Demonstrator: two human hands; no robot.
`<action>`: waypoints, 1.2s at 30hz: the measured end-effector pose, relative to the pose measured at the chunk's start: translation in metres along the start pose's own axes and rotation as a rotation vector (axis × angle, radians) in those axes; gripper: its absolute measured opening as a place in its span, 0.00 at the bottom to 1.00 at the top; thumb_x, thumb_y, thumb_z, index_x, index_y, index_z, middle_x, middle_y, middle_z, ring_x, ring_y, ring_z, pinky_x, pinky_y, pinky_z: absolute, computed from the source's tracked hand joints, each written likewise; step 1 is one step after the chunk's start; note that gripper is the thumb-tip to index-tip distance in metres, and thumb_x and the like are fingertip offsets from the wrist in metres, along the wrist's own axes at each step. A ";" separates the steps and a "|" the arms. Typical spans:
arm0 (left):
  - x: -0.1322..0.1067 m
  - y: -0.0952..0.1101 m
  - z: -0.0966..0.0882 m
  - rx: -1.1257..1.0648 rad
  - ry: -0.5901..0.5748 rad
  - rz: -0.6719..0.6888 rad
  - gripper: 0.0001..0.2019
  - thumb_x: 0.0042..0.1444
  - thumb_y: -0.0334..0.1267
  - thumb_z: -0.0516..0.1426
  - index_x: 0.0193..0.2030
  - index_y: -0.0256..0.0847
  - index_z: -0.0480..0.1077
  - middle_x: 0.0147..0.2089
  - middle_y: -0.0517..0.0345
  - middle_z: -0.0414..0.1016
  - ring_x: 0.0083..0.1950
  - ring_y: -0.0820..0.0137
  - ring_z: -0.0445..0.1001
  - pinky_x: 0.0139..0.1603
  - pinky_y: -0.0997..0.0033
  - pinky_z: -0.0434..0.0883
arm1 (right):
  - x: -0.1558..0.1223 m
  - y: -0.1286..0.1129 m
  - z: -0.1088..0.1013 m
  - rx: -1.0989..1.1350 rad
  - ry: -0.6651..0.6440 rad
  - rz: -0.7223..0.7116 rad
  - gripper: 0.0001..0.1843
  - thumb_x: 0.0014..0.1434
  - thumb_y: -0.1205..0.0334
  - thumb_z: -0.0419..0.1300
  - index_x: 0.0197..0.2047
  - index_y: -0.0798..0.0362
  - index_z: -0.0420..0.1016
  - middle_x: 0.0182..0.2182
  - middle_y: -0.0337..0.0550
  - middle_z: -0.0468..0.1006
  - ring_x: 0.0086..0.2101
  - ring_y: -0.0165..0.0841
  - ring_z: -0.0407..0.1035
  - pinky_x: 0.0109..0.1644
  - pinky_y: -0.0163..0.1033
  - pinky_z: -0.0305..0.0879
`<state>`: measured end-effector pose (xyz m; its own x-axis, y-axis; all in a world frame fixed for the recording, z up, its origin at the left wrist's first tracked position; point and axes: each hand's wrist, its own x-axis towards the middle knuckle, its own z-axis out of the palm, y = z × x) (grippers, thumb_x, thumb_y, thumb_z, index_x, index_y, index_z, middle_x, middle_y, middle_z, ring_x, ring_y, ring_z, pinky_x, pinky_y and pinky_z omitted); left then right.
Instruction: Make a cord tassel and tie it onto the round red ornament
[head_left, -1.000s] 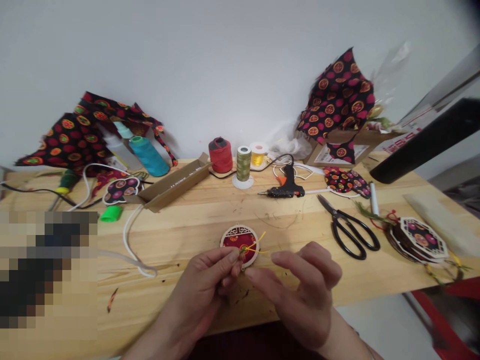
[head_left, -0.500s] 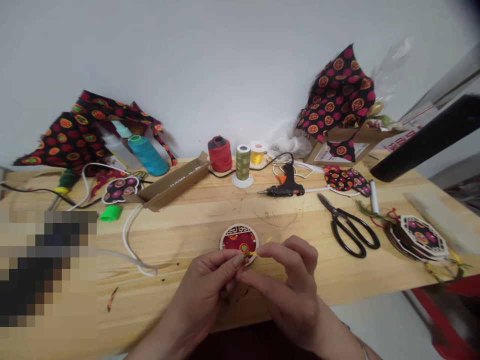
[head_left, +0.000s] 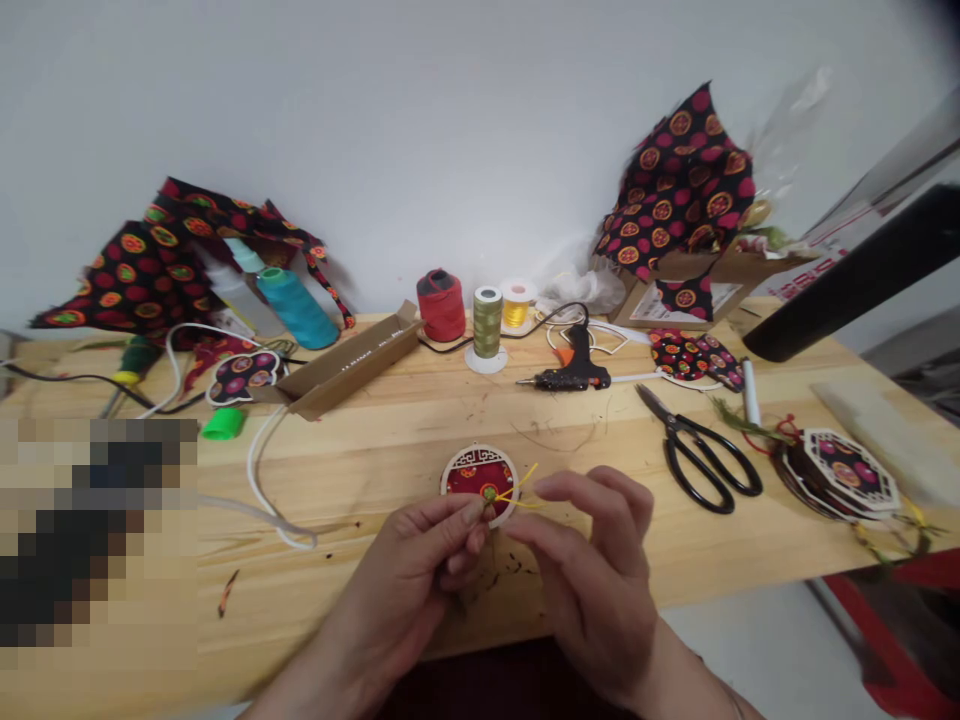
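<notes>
My left hand (head_left: 416, 560) pinches a yellow cord (head_left: 519, 494) between thumb and fingertips, and its loose ends stick out to the right. Some brownish-green bit shows at the pinch, too small to make out. Beside those ends, my right hand (head_left: 600, 575) is open, thumb and index finger apart with nothing between them. Just behind my fingertips lies a round wooden ornament (head_left: 480, 455) with a fretwork top and red patterned fabric; my left fingers cover part of its lower edge.
Black-handled scissors (head_left: 701, 455) and a glue gun (head_left: 574, 365) lie to the right. Thread spools (head_left: 487, 322) stand at the back beside a long cardboard box (head_left: 352, 365). Stacked octagonal ornaments (head_left: 844, 470) sit far right. A white cable (head_left: 259, 480) loops across the left.
My right hand has drawn back to the right, away from my left fingertips, and its thumb and index finger have parted. The yellow cord ends now show more fully.
</notes>
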<state>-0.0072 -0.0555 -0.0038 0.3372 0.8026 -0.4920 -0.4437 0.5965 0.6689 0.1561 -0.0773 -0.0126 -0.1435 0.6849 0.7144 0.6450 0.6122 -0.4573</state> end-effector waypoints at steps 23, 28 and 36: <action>-0.006 -0.006 0.002 0.146 0.008 0.007 0.08 0.50 0.39 0.63 0.25 0.37 0.76 0.18 0.66 0.60 0.21 0.79 0.51 0.22 0.78 0.48 | -0.002 0.001 -0.001 -0.039 -0.095 -0.117 0.13 0.56 0.75 0.59 0.38 0.47 0.76 0.49 0.41 0.66 0.46 0.38 0.55 0.48 0.45 0.59; -0.005 -0.008 0.002 0.210 0.024 0.067 0.08 0.50 0.40 0.62 0.27 0.38 0.78 0.19 0.64 0.62 0.23 0.76 0.54 0.24 0.76 0.52 | 0.007 -0.009 -0.003 0.143 -0.109 0.046 0.13 0.57 0.77 0.56 0.34 0.50 0.75 0.45 0.44 0.68 0.46 0.39 0.59 0.52 0.49 0.54; -0.007 -0.004 0.005 0.350 0.120 0.116 0.08 0.49 0.41 0.63 0.26 0.39 0.78 0.18 0.66 0.61 0.21 0.78 0.52 0.21 0.77 0.50 | 0.014 -0.015 -0.002 0.135 -0.072 0.146 0.10 0.58 0.73 0.56 0.31 0.52 0.75 0.42 0.46 0.69 0.46 0.40 0.59 0.50 0.48 0.52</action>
<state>-0.0035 -0.0629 0.0000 0.1921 0.8723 -0.4496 -0.1559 0.4794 0.8636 0.1458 -0.0778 0.0054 -0.1124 0.7934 0.5983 0.5573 0.5488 -0.6231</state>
